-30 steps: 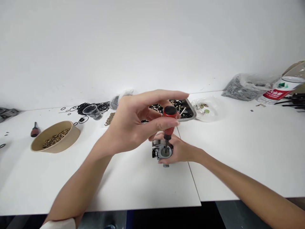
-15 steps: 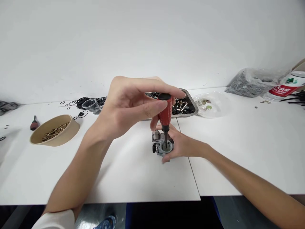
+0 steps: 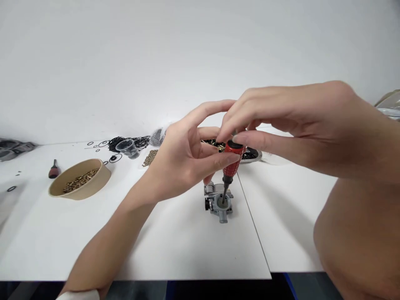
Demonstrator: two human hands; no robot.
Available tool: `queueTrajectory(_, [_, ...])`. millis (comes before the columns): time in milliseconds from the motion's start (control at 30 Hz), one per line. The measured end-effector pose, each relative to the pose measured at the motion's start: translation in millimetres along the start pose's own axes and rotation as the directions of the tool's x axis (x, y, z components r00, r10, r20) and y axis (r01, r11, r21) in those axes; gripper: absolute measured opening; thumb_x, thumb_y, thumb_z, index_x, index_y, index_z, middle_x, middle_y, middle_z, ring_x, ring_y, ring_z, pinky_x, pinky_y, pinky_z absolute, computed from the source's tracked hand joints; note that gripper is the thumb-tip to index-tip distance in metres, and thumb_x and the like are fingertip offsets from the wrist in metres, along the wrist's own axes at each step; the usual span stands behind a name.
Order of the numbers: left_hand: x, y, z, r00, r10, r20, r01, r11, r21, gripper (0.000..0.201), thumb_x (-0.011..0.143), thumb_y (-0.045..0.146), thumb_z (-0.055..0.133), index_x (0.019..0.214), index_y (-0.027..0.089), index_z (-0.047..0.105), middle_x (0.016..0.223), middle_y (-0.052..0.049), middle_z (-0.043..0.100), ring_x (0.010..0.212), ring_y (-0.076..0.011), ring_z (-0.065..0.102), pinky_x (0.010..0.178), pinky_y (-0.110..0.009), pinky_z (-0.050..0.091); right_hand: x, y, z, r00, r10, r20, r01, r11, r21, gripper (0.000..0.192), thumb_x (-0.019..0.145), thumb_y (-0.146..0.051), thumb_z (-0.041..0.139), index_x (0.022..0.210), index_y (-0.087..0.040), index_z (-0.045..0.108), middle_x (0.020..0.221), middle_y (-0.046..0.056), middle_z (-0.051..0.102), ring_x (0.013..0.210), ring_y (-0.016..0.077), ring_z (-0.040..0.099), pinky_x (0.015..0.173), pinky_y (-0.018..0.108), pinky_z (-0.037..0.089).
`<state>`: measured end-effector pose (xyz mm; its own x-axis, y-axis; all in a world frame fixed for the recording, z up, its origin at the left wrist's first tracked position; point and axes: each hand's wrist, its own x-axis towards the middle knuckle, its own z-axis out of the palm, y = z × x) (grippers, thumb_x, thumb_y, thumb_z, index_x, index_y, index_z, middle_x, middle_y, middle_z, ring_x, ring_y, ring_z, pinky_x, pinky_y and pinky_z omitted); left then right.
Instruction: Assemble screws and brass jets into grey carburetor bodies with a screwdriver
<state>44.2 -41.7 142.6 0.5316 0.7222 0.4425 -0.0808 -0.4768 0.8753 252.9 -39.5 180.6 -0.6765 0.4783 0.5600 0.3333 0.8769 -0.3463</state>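
A screwdriver [image 3: 232, 164] with a red handle and black cap leans slightly, its shaft pointing down into the round opening of a small grey metal carburetor [image 3: 223, 212]. My left hand [image 3: 187, 158] is closed around the handle from the left, thumb along its near side. From the right, my right hand [image 3: 265, 121] reaches over the top, its thumb and fingers closed at the black cap. The carburetor stands on the white table [image 3: 187, 246] with no hand on it. Whether the screwdriver tip sits in a screw is too small to tell.
Left stands a tan bowl [image 3: 104, 175] of brass-coloured parts, beside another screwdriver [image 3: 54, 171]. Behind are a clear plastic cup [image 3: 127, 148], black rubber rings [image 3: 116, 143] and small brass pieces [image 3: 150, 157]. A metal tray [image 3: 258, 156] of parts is partly hidden behind my hands.
My right hand has let go of the carburetor and risen to the top of the screwdriver. My left hand has shifted lower on the handle. The view has turned slightly left.
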Motion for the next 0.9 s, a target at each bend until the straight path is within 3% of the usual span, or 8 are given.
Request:
queueTrajectory(133, [-3,2,-0.4,1.0,0.004,-0.016,-0.003,0.999,0.044,0.053,0.081,0.014,0.069,0.129,0.022,0.047,0.082,-0.001,0.068,0.07,-0.0177,0.071,0.044,-0.02,0.054,-5,11,2,0.998,-0.027,0.056,0.031,0.997,-0.075,0.022,0.092,-0.02,0.059,0.105,-0.033,0.071,0.098,-0.004,0.067,0.082,0.0149,0.065,0.064,0.026,0.052])
queueTrajectory(267, [-4,-2,3.3,1.0,-0.001,0.018,0.0,0.999,0.047,0.054,0.081,0.013,0.067,0.13,0.023,0.047,0.083,0.002,0.067,0.072,-0.0166,0.07,0.047,-0.018,0.054,-9,15,6,0.999,-0.036,0.019,0.039,0.99,-0.137,0.015,0.093,-0.025,0.06,0.098,-0.033,0.071,0.091,-0.003,0.066,0.081,0.0144,0.064,0.063,0.026,0.051])
queueTrajectory(333, [-3,-4,6.4,1.0,-0.006,0.018,0.006,0.999,0.051,0.052,0.082,0.013,0.066,0.129,0.025,0.048,0.088,0.002,0.067,0.073,-0.0152,0.069,0.048,-0.018,0.055,-8,13,11,0.999,-0.024,-0.037,0.017,0.983,-0.182,0.009,0.092,-0.03,0.062,0.089,-0.03,0.071,0.083,-0.003,0.064,0.079,0.0146,0.063,0.062,0.027,0.051])
queueTrajectory(433, [-2,-6,10.4,1.0,0.002,-0.024,0.0,0.996,0.084,0.05,0.076,0.015,0.074,0.12,0.023,0.053,0.099,0.0,0.066,0.072,-0.0137,0.067,0.047,-0.017,0.054,-4,6,20,0.992,0.002,-0.123,-0.031,0.971,-0.236,0.02,0.089,-0.039,0.067,0.075,-0.025,0.066,0.073,-0.002,0.06,0.082,0.0156,0.063,0.065,0.027,0.049])
queueTrajectory(633, [0,-4,11.8,0.998,0.021,-0.067,-0.012,0.99,0.137,0.048,0.073,0.015,0.077,0.115,0.024,0.055,0.086,0.0,0.065,0.067,-0.014,0.067,0.044,-0.02,0.052,5,-6,29,0.972,0.153,-0.177,-0.182,0.971,-0.158,0.032,0.087,-0.043,0.067,0.065,-0.022,0.057,0.06,0.001,0.051,0.083,0.0201,0.06,0.063,0.029,0.048])
queueTrajectory(733, [-1,-4,9.2,0.997,0.053,-0.055,-0.044,0.986,0.158,0.051,0.075,0.014,0.076,0.12,0.026,0.054,0.088,0.0,0.067,0.071,-0.0152,0.069,0.047,-0.021,0.054,3,-9,25,0.972,0.148,-0.185,-0.186,0.959,-0.214,0.026,0.09,-0.043,0.062,0.072,-0.024,0.061,0.068,0.003,0.056,0.08,0.0212,0.059,0.059,0.03,0.047])
queueTrajectory(833, [-3,-5,6.8,0.998,0.059,-0.035,-0.052,0.985,0.165,0.053,0.077,0.016,0.075,0.124,0.026,0.052,0.092,-0.002,0.069,0.074,-0.0168,0.07,0.051,-0.024,0.058,-1,-7,15,0.989,0.093,-0.112,-0.119,0.96,-0.255,0.014,0.092,-0.039,0.06,0.084,-0.03,0.067,0.085,0.001,0.063,0.081,0.021,0.061,0.061,0.032,0.049])
queueTrajectory(900, [-4,-5,6.4,0.999,0.04,-0.034,-0.033,0.985,0.172,0.053,0.079,0.019,0.074,0.126,0.026,0.051,0.093,-0.003,0.069,0.076,-0.0182,0.07,0.051,-0.025,0.059,-5,-2,8,0.993,0.097,-0.064,-0.105,0.985,-0.14,0.004,0.088,-0.033,0.065,0.088,-0.032,0.069,0.091,-0.002,0.065,0.083,0.02,0.062,0.065,0.032,0.05])
